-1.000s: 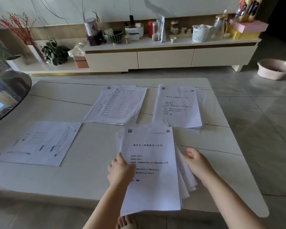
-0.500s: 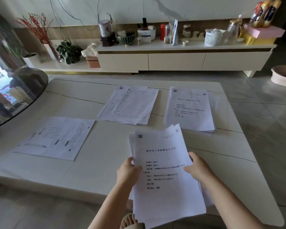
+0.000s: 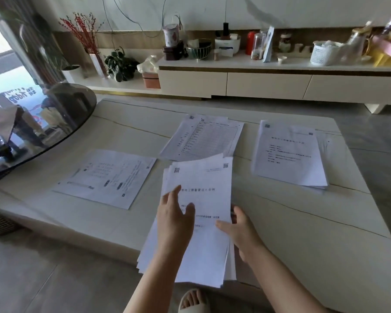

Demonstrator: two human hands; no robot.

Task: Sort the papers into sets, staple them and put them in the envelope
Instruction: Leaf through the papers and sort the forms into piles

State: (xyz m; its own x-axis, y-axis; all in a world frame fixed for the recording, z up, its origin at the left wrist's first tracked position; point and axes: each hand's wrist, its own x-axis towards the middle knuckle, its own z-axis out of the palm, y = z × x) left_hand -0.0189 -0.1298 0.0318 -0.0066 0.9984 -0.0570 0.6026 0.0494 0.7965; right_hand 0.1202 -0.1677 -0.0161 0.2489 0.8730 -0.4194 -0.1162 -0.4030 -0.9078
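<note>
I hold a fanned stack of printed papers (image 3: 203,184) over the near edge of the low white table (image 3: 303,224). My right hand (image 3: 240,231) grips the stack's right edge, thumb on the top sheet and fingers behind it. My left hand (image 3: 174,220) lies on the top sheet with its fingers straight and spread. Three sorted piles lie on the table: a left pile (image 3: 106,177), a middle pile (image 3: 203,136) with a printed table on top, and a right pile (image 3: 289,154) with a cover page on top. No stapler or envelope is in view.
A round dark glass table (image 3: 43,123) overhangs the white table's left end. A long white cabinet (image 3: 235,83) crowded with jars, bowls and a basket runs along the back wall. My sandalled foot (image 3: 193,300) is on the tiled floor below the stack.
My left hand has let go of the stack's left edge and now lies flat on the top sheet. The stack has shifted left, in front of the middle pile.
</note>
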